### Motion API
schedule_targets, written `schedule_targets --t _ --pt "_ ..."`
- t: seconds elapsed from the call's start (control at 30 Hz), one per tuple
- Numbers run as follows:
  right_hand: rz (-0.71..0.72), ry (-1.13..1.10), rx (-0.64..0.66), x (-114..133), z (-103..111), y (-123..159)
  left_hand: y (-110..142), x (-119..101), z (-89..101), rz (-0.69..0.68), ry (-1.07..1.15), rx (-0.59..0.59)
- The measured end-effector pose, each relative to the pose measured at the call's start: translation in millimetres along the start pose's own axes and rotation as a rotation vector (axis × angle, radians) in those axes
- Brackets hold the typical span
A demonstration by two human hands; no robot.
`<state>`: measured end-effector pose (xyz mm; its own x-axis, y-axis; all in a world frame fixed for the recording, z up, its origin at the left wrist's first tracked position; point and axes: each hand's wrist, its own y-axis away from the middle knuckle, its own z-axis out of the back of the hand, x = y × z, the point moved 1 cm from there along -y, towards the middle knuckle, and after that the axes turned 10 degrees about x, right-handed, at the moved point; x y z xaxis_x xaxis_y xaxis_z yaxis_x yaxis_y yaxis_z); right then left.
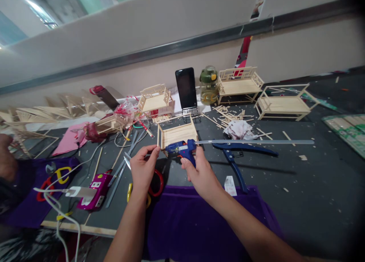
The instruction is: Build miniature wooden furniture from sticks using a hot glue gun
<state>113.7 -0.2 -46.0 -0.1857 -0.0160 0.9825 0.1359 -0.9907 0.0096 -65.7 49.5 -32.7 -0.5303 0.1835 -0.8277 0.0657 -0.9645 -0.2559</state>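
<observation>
Beyond the purple cloth [182,224] at bottom centre, our left fingers [154,154] pinch the pale wooden-stick frame [179,134], our right fingers [188,166] wrap the blue plastic glue gun [186,152], and gluing likely needs steady aim.

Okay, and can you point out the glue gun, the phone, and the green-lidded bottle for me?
Glue gun [186,150]: head view, blue body.
Phone [186,88]: head view, dark screen.
Green-lidded bottle [209,93]: head view, clear lower part.
</observation>
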Motion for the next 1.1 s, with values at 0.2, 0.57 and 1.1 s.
schedule_targets --t 0.2,0.57,1.1 --pt "0.007 -0.025 0.006 0.7 0.6 0.6 0.0 0.4 0.5 0.009 -0.016 0.016" --pt "-0.002 -0.024 0.008 0.9 1.8 -0.1 -0.5 0.4 1.0 -0.026 -0.024 0.014" --pt "-0.023 -0.163 -0.024 25.8 35.4 14.2 -0.6 0.2 2.0 -0.019 -0.012 0.02"
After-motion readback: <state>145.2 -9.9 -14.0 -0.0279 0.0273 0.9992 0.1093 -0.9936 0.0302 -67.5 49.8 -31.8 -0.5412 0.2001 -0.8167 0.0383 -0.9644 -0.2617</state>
